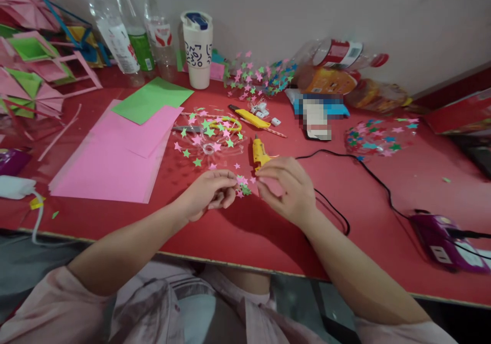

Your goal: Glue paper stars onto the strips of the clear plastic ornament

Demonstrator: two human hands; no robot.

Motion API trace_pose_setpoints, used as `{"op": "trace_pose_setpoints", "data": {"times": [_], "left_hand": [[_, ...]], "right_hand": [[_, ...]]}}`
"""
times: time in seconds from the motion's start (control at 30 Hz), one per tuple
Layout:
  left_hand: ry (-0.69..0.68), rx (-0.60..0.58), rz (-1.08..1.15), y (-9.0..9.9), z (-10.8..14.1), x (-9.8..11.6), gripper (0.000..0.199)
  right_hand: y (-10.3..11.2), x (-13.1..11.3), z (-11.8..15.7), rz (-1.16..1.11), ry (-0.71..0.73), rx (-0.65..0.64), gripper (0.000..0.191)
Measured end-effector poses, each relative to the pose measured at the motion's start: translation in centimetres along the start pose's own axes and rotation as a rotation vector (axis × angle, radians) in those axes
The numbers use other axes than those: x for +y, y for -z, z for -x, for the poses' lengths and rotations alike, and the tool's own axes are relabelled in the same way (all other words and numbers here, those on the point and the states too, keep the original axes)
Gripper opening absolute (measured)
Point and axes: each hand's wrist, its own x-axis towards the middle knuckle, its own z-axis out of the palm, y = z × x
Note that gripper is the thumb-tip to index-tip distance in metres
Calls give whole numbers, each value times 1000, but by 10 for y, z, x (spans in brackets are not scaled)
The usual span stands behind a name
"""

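Observation:
My left hand (215, 193) is closed, thumb against forefinger, at the left of a small pile of pink and green paper stars (244, 186); what it pinches is too small to name. On the pile's right, my right hand (289, 188) holds a small pink star (253, 180) between thumb and fingertips. Just beyond the right fingertips stands a yellow glue gun (259, 152), its black cord running right. A clear plastic piece dotted with stars (208, 139) lies beyond my left hand, over yellow-handled scissors (230, 124).
Pink sheets (111, 165) and a green sheet (153, 100) lie left. A yellow cutter (251, 117) is beyond the glue gun. Bottles and a white cup (198, 52) stand at the back. More star-covered plastic (381, 138) and a purple power strip (447, 242) are right.

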Motion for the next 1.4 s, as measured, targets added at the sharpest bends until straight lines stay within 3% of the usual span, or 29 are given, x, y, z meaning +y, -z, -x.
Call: {"op": "trace_pose_setpoints", "data": {"times": [0.13, 0.47, 0.53, 0.7, 0.77, 0.87, 0.97, 1.17, 1.4], "left_hand": [[23, -29, -15, 1, 0, 0, 13], [9, -54, -185, -3, 5, 4, 15], [-145, 38, -357, -2, 9, 4, 18], [-1001, 611, -1128, 12, 16, 7, 11], [-1123, 719, -1360, 17, 15, 8, 7], [-1085, 762, -1590, 20, 11, 7, 8], [-1035, 784, -1674, 20, 7, 3, 8], [-981, 783, -1653, 22, 3, -1, 13], [-947, 766, -1608, 21, 1, -3, 13]], "right_hand": [[-7, -15, 0, -38, 117, -18, 13], [-5, -14, -5, 61, 220, -6, 11], [0, -15, -10, 62, 220, -2, 10], [15, -11, -34, 99, 192, -57, 6], [16, -9, -43, 129, 221, -159, 10], [11, -8, -49, 191, 264, -287, 19], [0, -7, -45, 201, 209, -254, 18], [-15, -1, -32, 96, 99, -213, 18], [-23, 3, -31, -34, 126, -233, 15]]}}
